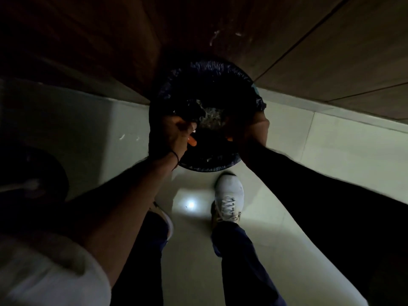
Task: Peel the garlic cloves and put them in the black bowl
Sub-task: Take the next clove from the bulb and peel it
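Dim tiled floor [309, 151]; hands over black-lined bin [205, 71], left [176, 133] around orange object [192, 141], right [254, 129] grip unclear.

The bin [212, 65] stands on the floor [309, 151], against the wall [220, 25] behind it. Scraps [209, 120] lie inside. The left hand [176, 133] is over its left side, the right hand [249, 129] over its right. A shoe [229, 195] stands just before it.

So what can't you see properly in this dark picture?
Head view: the orange thing the left hand grips is mostly covered by that hand.
Head view: the right hand is lost in shadow, so its fingers cannot be read.
Head view: the pale scraps in the black-lined bin are too dim and blurred to name.
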